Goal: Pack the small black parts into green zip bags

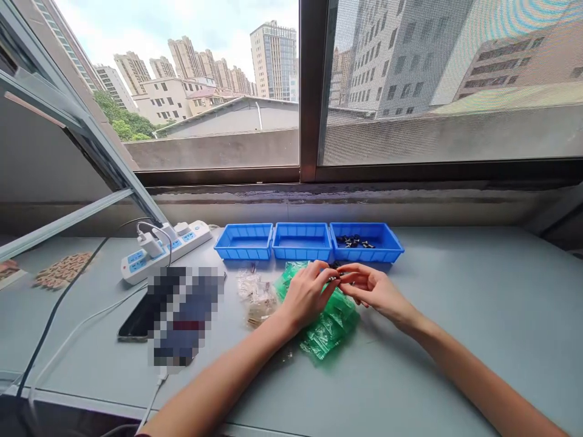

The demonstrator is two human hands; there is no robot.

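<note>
My left hand [310,290] and my right hand [376,292] meet above a pile of green plastic bags [328,331]. Fingertips of both hands are pinched together around something small and dark, mostly hidden by the fingers, so its kind does not show. To the left of my left hand lie small clear bags [260,297] with pale or brownish contents. Just behind the hands stands a blue bin [380,250] holding several small black pieces [354,241].
Two more blue bins, the middle one [302,252] and the left one [243,252], line up under the window. At left are a white power strip [182,243], a phone [134,321], a blurred-out flat item [184,328], cables and a heap of small brown pieces [64,271].
</note>
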